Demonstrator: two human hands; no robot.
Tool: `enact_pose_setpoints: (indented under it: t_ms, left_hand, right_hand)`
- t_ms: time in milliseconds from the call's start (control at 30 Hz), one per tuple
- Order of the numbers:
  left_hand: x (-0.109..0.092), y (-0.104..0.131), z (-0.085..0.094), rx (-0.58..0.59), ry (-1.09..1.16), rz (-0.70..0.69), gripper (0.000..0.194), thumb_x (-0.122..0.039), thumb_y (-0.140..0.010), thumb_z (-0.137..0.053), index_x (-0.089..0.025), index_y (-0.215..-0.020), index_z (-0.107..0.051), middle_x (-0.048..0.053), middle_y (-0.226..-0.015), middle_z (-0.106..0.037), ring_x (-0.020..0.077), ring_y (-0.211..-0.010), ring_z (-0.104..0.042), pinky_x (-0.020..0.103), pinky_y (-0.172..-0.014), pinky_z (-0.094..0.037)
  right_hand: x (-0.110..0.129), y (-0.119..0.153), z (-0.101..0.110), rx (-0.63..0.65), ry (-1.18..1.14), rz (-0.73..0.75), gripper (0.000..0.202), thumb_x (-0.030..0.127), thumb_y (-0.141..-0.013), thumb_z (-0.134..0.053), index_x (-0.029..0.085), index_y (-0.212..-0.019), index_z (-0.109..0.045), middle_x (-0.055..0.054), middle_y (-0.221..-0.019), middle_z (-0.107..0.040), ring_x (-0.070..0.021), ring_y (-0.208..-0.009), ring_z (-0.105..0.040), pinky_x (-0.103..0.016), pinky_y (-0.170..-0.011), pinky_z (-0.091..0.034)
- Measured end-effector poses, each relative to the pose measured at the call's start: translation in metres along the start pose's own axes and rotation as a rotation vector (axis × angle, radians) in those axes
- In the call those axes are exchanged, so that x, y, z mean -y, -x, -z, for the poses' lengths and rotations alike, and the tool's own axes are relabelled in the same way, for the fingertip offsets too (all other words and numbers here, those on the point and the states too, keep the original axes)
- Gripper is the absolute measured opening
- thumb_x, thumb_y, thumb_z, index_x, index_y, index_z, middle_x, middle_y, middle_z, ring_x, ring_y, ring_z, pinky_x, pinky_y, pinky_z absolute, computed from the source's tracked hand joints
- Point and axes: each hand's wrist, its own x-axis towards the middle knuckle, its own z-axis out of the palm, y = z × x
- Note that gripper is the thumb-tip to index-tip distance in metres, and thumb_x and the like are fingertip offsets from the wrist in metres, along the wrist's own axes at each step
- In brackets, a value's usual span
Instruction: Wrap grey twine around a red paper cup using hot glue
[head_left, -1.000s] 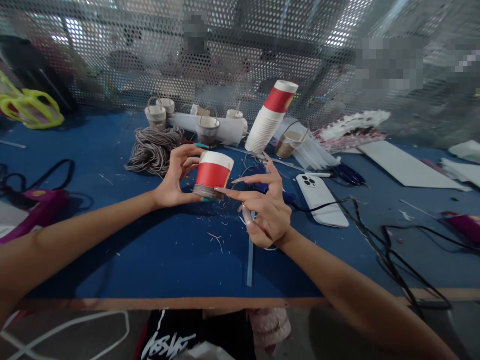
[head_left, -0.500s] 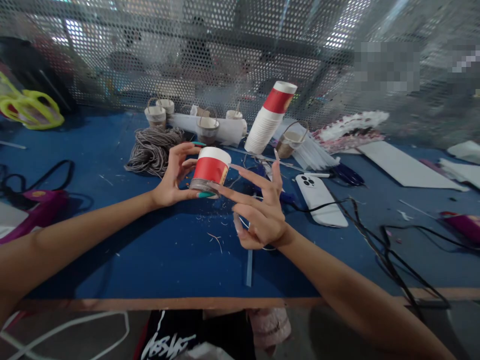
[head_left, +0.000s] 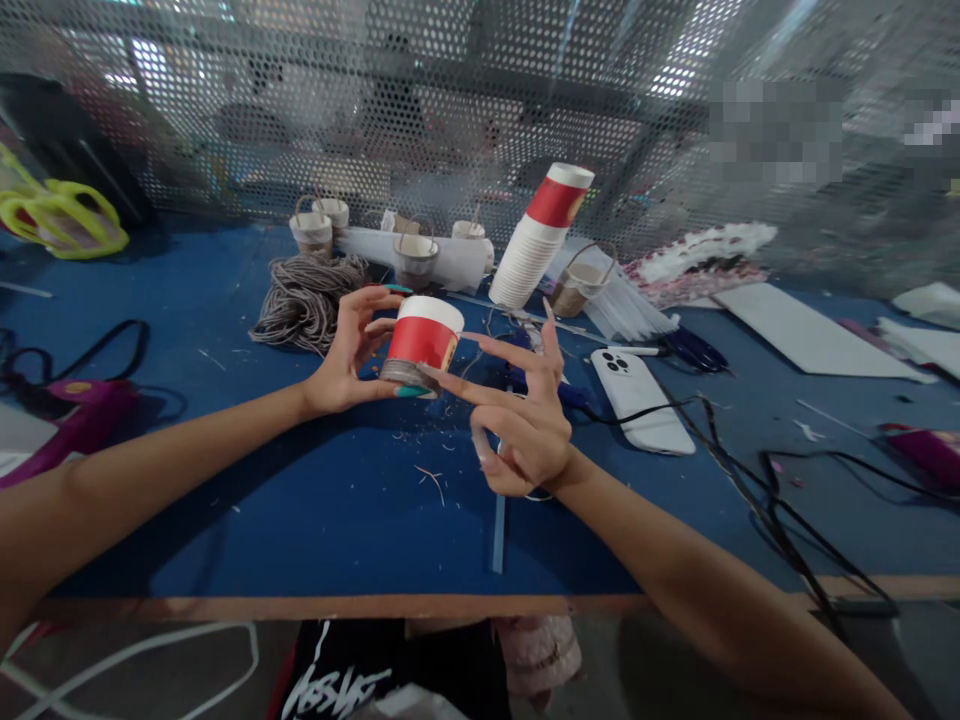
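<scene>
Plainly, blue surface (head_left: 315,520) bore leaning cup stack (head_left: 541,237), nested, toward far edge. Right hand (head_left: 525,410) had fingers apart, one tip at cord wrap (head_left: 405,371). Left hand (head_left: 349,355) clamped paper cup (head_left: 421,340) midway between near, far edges. Cup seemed light, stiffish, crushable; suited gentle hold at ends. Handled baskets (head_left: 415,266) stood toward far edge, contents indistinct.

Count: two hands (head_left: 531,420), one red-banded cup (head_left: 420,340), one cup stack (head_left: 538,238), five small baskets (head_left: 415,268), one cord bundle (head_left: 304,305), one phone (head_left: 649,408).
</scene>
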Motion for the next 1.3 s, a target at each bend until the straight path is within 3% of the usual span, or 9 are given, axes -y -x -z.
enact_pose_setpoints:
  t_ms: [267,500,667,767,867,1000,1167,1300]
  left_hand:
    - [-0.0008,-0.0002,0.0003,0.002,0.011,0.039,0.098,-0.047,-0.062,-0.091,-0.040,-0.139,-0.032,0.006,-0.139,-0.046,0.0247,-0.121,-0.057,0.044,-0.100,-0.054]
    - [0.0001,-0.0005,0.0021,-0.011,0.057,0.043,0.094,-0.043,-0.063,-0.091,-0.041,-0.137,-0.033,0.004,-0.137,-0.047,0.0246,-0.121,-0.056,0.043,-0.098,-0.054]
    - [0.0010,-0.0004,0.0017,0.001,0.025,0.049,0.097,-0.043,-0.062,-0.091,-0.040,-0.138,-0.032,0.005,-0.138,-0.046,0.0226,-0.115,-0.059,0.039,-0.093,-0.056]
    - [0.0019,-0.0009,0.0000,0.000,-0.033,0.017,0.102,-0.039,-0.059,-0.094,-0.037,-0.139,-0.031,0.007,-0.136,-0.049,0.0239,-0.119,-0.058,0.039,-0.094,-0.055]
    - [0.0017,-0.0016,-0.0014,0.004,-0.067,0.009,0.102,-0.037,-0.059,-0.093,-0.034,-0.139,-0.030,0.009,-0.136,-0.052,0.0251,-0.119,-0.059,0.040,-0.093,-0.055]
    - [-0.0005,-0.0007,-0.0016,0.004,-0.087,0.059,0.105,-0.034,-0.056,-0.094,-0.032,-0.139,-0.031,0.011,-0.136,-0.055,0.0268,-0.118,-0.061,0.041,-0.090,-0.055]
    - [-0.0026,0.0001,-0.0017,-0.005,-0.099,0.092,0.103,-0.035,-0.056,-0.094,-0.032,-0.138,-0.032,0.011,-0.136,-0.056,0.0265,-0.116,-0.063,0.041,-0.091,-0.055]
    - [-0.0022,-0.0011,-0.0028,-0.007,-0.078,0.065,0.102,-0.037,-0.058,-0.094,-0.035,-0.138,-0.032,0.009,-0.136,-0.055,0.0236,-0.116,-0.063,0.035,-0.087,-0.055]
  right_hand:
    - [-0.0028,0.0007,0.0026,-0.082,-0.044,-0.005,0.018,0.013,-0.074,-0.048,0.024,-0.060,-0.049,0.002,-0.087,-0.080,-0.0292,-0.110,-0.069,-0.071,-0.120,-0.021]
    - [-0.0020,0.0015,-0.0002,-0.105,0.054,0.013,0.022,0.010,-0.075,-0.049,0.024,-0.059,-0.049,0.005,-0.082,-0.079,-0.0275,-0.104,-0.072,-0.066,-0.121,-0.023]
    - [-0.0064,0.0041,-0.0009,-0.170,0.073,0.047,0.021,0.016,-0.077,-0.049,0.025,-0.060,-0.044,0.006,-0.054,-0.065,-0.0248,-0.083,-0.074,-0.064,-0.118,-0.030]
    - [-0.0071,0.0044,0.0008,-0.179,0.085,0.007,0.016,0.020,-0.080,-0.049,0.026,-0.066,-0.044,0.002,-0.079,-0.078,-0.0252,-0.092,-0.072,-0.061,-0.114,-0.037]
    - [-0.0070,0.0036,0.0020,-0.067,0.082,0.047,0.014,0.021,-0.078,-0.052,0.026,-0.066,-0.044,0.003,-0.102,-0.080,-0.0296,-0.117,-0.063,-0.063,-0.120,-0.027]
    - [-0.0079,0.0021,0.0009,0.060,0.045,0.058,0.013,0.020,-0.076,-0.052,0.025,-0.064,-0.047,0.004,-0.104,-0.079,-0.0340,-0.132,-0.053,-0.069,-0.123,-0.013]
    - [-0.0099,0.0013,-0.0002,0.134,0.035,0.078,0.013,0.019,-0.075,-0.058,0.024,-0.064,-0.053,0.003,-0.105,-0.077,-0.0353,-0.133,-0.052,-0.071,-0.123,-0.007]
    - [-0.0105,0.0022,-0.0014,0.123,-0.024,0.028,0.012,0.018,-0.075,-0.059,0.024,-0.065,-0.056,0.000,-0.101,-0.075,-0.0329,-0.128,-0.054,-0.071,-0.122,-0.009]
